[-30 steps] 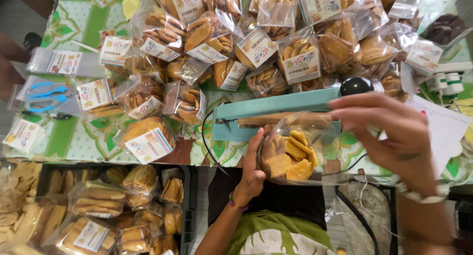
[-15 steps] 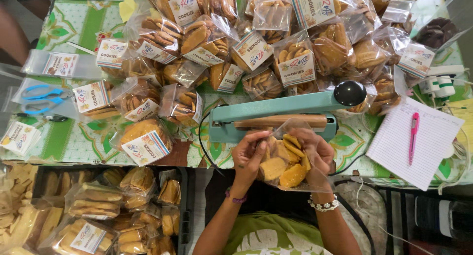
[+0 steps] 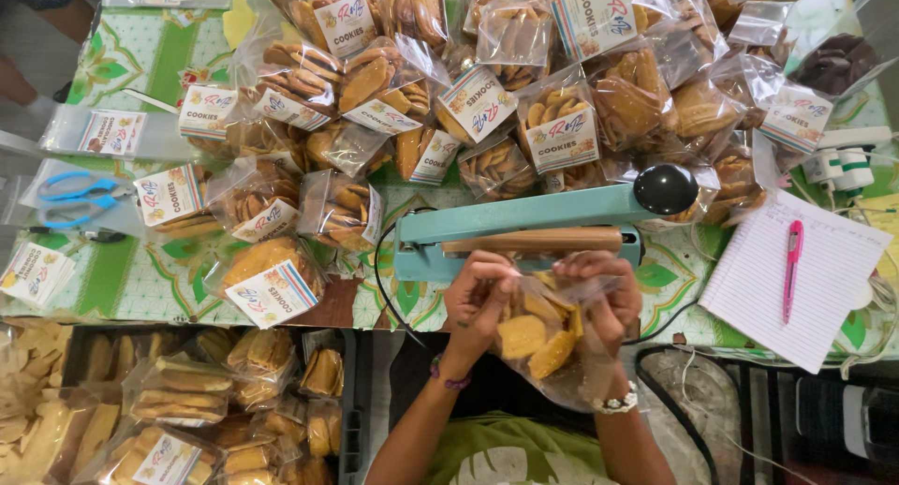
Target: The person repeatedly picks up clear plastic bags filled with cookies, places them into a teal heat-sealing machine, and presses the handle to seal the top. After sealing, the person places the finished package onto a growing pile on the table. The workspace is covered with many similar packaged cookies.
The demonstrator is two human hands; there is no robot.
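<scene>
Both of my hands hold a clear plastic bag of yellow cookies (image 3: 541,335) just in front of the teal heat sealer (image 3: 524,230). My left hand (image 3: 478,298) pinches the bag's top left edge, and my right hand (image 3: 604,293) grips its top right edge. The bag's open mouth sits close to the sealer's brown sealing bar. The sealer's arm, with a black round knob (image 3: 665,189), lies down.
Many sealed cookie bags with labels (image 3: 487,82) cover the green patterned tablecloth (image 3: 122,279) behind the sealer. Blue scissors (image 3: 70,199) lie at left. A lined notepad with a pink pen (image 3: 792,265) lies at right. A crate of bagged cookies (image 3: 187,401) sits below the table edge.
My right hand came off the sealer's arm and joined the left on the bag. The bag has moved up toward the sealing bar.
</scene>
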